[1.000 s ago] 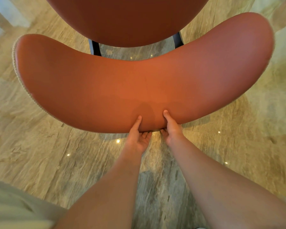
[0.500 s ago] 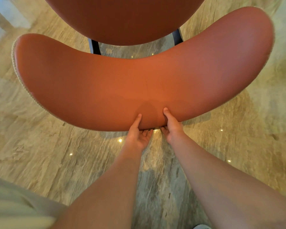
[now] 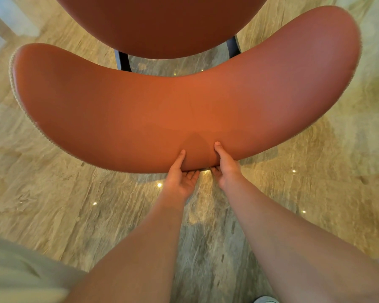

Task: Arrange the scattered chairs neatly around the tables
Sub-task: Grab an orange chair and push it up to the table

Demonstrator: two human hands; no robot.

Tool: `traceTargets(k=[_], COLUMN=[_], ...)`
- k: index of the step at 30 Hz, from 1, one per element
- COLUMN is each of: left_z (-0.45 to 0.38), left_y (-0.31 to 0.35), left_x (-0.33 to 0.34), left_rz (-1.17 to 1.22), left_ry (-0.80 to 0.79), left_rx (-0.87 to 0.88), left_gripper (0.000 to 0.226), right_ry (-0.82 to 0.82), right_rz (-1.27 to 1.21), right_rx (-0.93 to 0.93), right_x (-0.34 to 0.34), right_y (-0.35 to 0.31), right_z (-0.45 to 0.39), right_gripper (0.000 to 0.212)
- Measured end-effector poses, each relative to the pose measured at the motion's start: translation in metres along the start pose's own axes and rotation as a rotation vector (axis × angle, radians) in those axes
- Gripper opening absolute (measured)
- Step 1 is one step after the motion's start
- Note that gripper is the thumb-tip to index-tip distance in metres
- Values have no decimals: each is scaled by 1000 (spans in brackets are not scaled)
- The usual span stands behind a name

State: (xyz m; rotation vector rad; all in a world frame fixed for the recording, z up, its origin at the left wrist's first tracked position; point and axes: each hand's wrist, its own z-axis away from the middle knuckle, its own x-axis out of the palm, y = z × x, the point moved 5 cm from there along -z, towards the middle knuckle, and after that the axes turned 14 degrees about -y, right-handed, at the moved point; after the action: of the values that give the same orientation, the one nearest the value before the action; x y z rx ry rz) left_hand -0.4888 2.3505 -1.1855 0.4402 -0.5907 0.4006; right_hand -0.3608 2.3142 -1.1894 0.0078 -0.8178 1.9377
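Note:
An orange-brown leather chair fills the upper half of the view. Its curved backrest (image 3: 184, 110) spans nearly the whole width, and its seat (image 3: 158, 22) lies beyond at the top. Two dark legs (image 3: 122, 61) show between seat and backrest. My left hand (image 3: 181, 173) grips the backrest's near edge at the middle, thumb on top and fingers underneath. My right hand (image 3: 224, 165) grips the same edge just to the right, thumb on top too. No table is clearly in view.
Polished beige marble floor (image 3: 64, 204) with small light reflections lies all around the chair. A pale surface (image 3: 0, 25) shows at the top left corner. A light garment (image 3: 13, 272) is at the bottom left, a shoe tip (image 3: 265, 299) at the bottom edge.
The chair and both hands have shifted slightly against the floor; the backrest's right end rose a little in view. Both grips are unchanged.

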Motion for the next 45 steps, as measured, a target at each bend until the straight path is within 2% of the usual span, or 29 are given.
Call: traceTargets(k=[12,16,19,23,29,38,45], left_z=[0,6,20,53,117,214,287], left_y=[2,5,13,29,56,86,127], left_x=[1,-1,6,20,50,107,145], left_rz=[7,-29,-38,-77,-68,-142,-223], left_ry=[7,32,55,87,136,195,258], left_rx=[2,23,47,53,48,0,-56], left_gripper=[58,65,58,54,47,45,37], right_ry=[-8,2,25,39,96,137,130], right_rz=[32,12,31,47,51,60,103], right_rx=[28,32,40,43,71,71,115], right_x=[1,9,16,31,57,95,131], right_y=[-5,-4,-4,-12,-35,-92,-124], right_z=[7,15,28,57,124,233,306], right_gripper=[61,59,53,52,36,52,35])
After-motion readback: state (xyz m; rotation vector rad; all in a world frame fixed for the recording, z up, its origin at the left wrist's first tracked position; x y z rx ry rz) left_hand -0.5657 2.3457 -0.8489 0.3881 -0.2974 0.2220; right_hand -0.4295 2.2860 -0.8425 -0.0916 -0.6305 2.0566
